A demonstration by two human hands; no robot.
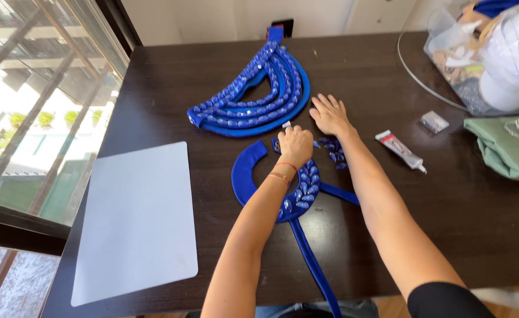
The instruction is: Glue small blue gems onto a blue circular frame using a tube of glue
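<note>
While the left hand (295,145) pinches a small white piece (286,124) in closed fingers, the right hand (330,115) lies flat, fingers spread, holding nothing, on the desk (389,76) beside it.

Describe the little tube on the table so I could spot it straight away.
Start at the dark wooden table and look past the right hand toward the green cloth. The small tube lies flat between them, alone on bare wood. Unlike the blue beaded pieces nearby, it is white with a pointed nozzle.

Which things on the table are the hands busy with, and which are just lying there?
In use:
- left hand over the blue gem-studded fabric ring
- right hand flat by loose blue gems
- big blue gem-covered crescent piece

Lying about:
- white flat sheet
- small glue tube
- green cloth
- clear plastic bag
</note>
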